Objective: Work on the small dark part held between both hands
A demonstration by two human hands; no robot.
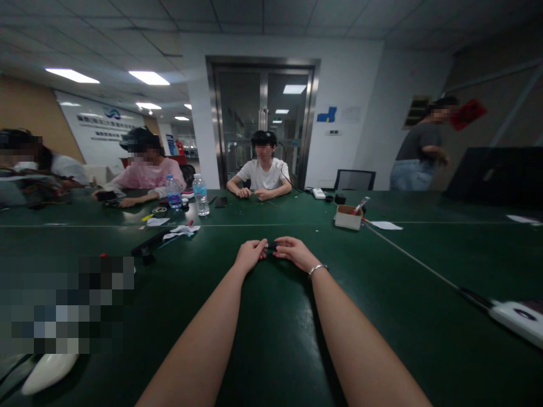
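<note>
Both my arms stretch forward over the dark green table (pixel 271 339). Between my fingertips is a small dark object (pixel 272 246) with a light end toward the left; it is too small to name. My left hand (pixel 251 255) pinches its left end between thumb and fingers. From the other side my right hand (pixel 293 252), with a silver bracelet at the wrist, closes its fingertips on the dark part. My fingers hide some of the object.
Left of my hands lie crumpled papers (pixel 181 232), with two water bottles (pixel 201 195) behind. A small box holding pens (pixel 348 219) stands to the right. A cable runs to a white device (pixel 515 319). Across the table sits a person in white (pixel 265 175); others are at the left and right.
</note>
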